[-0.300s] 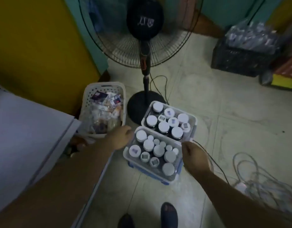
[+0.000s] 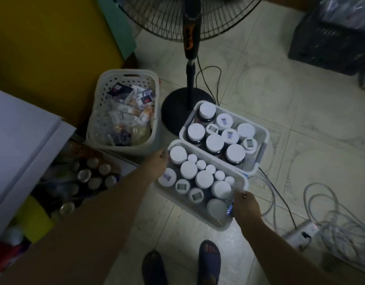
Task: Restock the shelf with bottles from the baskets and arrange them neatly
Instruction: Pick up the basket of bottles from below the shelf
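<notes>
A white basket packed with white-capped bottles sits low over the tiled floor, straight ahead of the person's sandalled feet. The left hand is at its far-left end, fingers curled in over the rim. The right hand is at the opposite near-right end, fingers bent round the edge beside a blue handle piece. Whether the basket rests on the floor or is lifted cannot be told. A second basket of larger dark bottles lies touching it on the far side, against the base of a standing fan. To the left stand a tall perforated basket of packets and the shelf, with cans on its lower level.
</notes>
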Demonstrator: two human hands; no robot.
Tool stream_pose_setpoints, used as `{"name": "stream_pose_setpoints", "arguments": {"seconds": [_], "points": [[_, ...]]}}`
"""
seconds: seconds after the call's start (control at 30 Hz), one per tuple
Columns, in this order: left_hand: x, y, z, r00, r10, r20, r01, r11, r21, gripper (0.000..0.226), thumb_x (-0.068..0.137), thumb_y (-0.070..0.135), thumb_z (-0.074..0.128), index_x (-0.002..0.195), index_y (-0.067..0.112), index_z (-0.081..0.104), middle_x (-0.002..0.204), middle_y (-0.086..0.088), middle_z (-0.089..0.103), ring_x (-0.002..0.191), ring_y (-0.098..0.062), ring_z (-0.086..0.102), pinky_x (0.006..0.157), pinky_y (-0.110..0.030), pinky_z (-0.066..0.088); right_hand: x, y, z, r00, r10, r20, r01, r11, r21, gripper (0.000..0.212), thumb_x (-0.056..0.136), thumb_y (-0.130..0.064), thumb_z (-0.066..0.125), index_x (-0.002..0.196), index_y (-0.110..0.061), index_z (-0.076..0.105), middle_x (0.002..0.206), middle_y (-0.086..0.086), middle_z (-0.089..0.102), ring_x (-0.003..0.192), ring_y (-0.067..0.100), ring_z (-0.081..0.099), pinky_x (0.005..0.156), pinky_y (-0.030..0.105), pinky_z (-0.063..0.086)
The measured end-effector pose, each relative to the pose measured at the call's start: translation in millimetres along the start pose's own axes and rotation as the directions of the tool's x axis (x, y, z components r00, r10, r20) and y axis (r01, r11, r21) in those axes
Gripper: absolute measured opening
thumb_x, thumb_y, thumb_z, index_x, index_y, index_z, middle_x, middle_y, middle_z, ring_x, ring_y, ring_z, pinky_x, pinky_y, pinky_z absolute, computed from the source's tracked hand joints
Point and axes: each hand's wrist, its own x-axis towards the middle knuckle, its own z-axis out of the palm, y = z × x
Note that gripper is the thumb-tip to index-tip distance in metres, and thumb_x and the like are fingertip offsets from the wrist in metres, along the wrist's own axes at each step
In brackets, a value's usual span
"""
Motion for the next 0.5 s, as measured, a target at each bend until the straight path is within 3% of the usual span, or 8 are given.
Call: {"name": "stream_pose_setpoints", "arguments": {"seconds": [0.07, 0.1, 0.17, 0.3, 0.4, 0.5], "points": [[4, -5, 8, 1.0, -0.021, -0.02, 0.019, 0.996, -0.092, 0.034, 0.099, 0.023, 0.038, 0.081, 0.002, 0.059, 0.083, -0.022, 0.061, 0.084, -0.038, 0.056, 0.064, -0.03, 0.036, 5, 4, 5, 0.996, 0.061, 0.063, -0.065, 0.995, 0.073, 0.034, 0.098, -0.033, 0.038, 0.097, -0.006, 0.059, 0.082, 0.013, 0.064, 0.076, 0.03, 0.062, 0.071, 0.042, 0.054], [4, -6, 9, 0.999, -0.016, -0.045, 0.01, 0.992, -0.129, 0.037, 0.099, 0.025, 0.04, 0.067, 0.01, 0.053, 0.068, -0.014, 0.054, 0.072, -0.032, 0.051, 0.057, -0.029, 0.032, 6, 5, 7, 0.993, 0.076, 0.087, -0.084, 0.991, 0.101, 0.036, 0.099, -0.035, 0.036, 0.099, -0.008, 0.059, 0.086, 0.014, 0.065, 0.08, 0.032, 0.063, 0.074, 0.044, 0.054], [2, -9, 9, 0.995, -0.022, -0.096, 0.005, 0.986, -0.169, 0.043, 0.097, 0.028, 0.044, 0.055, 0.019, 0.041, 0.055, -0.002, 0.041, 0.058, -0.018, 0.041, 0.051, -0.027, 0.029, 9, 6, 9, 0.994, 0.091, 0.053, -0.096, 0.99, 0.1, 0.038, 0.099, -0.035, 0.034, 0.101, -0.006, 0.059, 0.086, 0.014, 0.064, 0.08, 0.031, 0.061, 0.074, 0.042, 0.053], [-18, -17, 4, 0.995, -0.036, -0.094, 0.024, 0.993, -0.117, 0.038, 0.096, 0.025, 0.045, 0.061, 0.012, 0.049, 0.06, -0.005, 0.047, 0.066, -0.021, 0.045, 0.057, -0.03, 0.032, -3, 6, 9, 0.998, 0.009, -0.059, -0.014, 0.997, -0.082, 0.041, 0.101, -0.026, 0.03, 0.099, 0.005, 0.057, 0.083, 0.015, 0.058, 0.075, 0.027, 0.054, 0.067, 0.032, 0.04], [-51, -30, -8, 0.986, -0.078, -0.146, 0.06, 0.99, -0.124, 0.031, 0.097, 0.023, 0.041, 0.087, 0.0, 0.06, 0.085, -0.017, 0.058, 0.084, -0.03, 0.055, 0.074, -0.036, 0.04, -27, -3, 7, 0.999, -0.01, -0.037, 0.004, 0.987, -0.161, 0.041, 0.101, -0.028, 0.027, 0.097, 0.001, 0.057, 0.089, 0.016, 0.059, 0.072, 0.021, 0.053, 0.058, 0.026, 0.035], [-91, -42, -34, 0.977, -0.113, -0.182, 0.088, 0.986, -0.141, 0.032, 0.098, 0.018, 0.041, 0.081, -0.004, 0.056, 0.092, -0.031, 0.06, 0.085, -0.035, 0.056, 0.074, -0.038, 0.041, -56, -21, -1, 0.989, -0.136, 0.063, 0.149, 0.931, -0.333, 0.038, 0.101, -0.025, 0.026, 0.098, -0.001, 0.055, 0.082, 0.007, 0.05, 0.064, 0.013, 0.043, 0.052, 0.025, 0.028]]}}
